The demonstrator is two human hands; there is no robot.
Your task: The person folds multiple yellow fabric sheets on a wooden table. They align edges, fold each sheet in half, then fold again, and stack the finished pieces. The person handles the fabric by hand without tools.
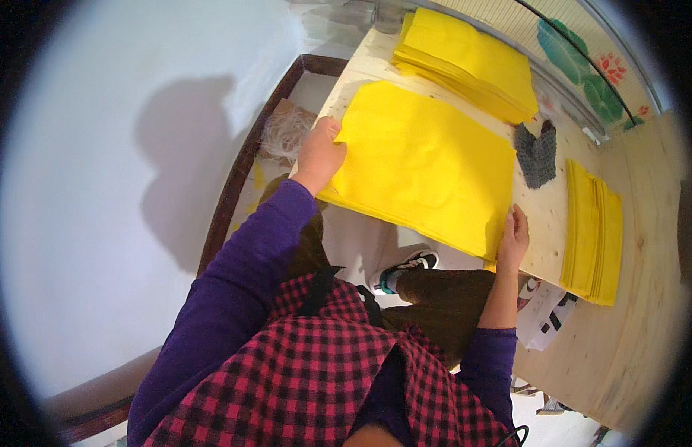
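A flat stack of yellow cloth sheets (424, 164), felt-like, lies at the near edge of the wooden table and sticks out a little past it. My left hand (321, 155) grips its left edge, thumb on top and the other fingers mostly out of sight. At the near right corner, my right hand (513, 237) is closed on the side edge, fingers together and pointing up. The layers look roughly even along the near side. Both hands are touching the same stack.
Behind lies another pile of yellow cloth (469, 63). A dark grey knitted piece (537, 155) is to its right. Folded yellow cloth (593, 232) sits at the table's right end beside a wooden panel (644, 253). A white wall (100, 186) stands on the left.
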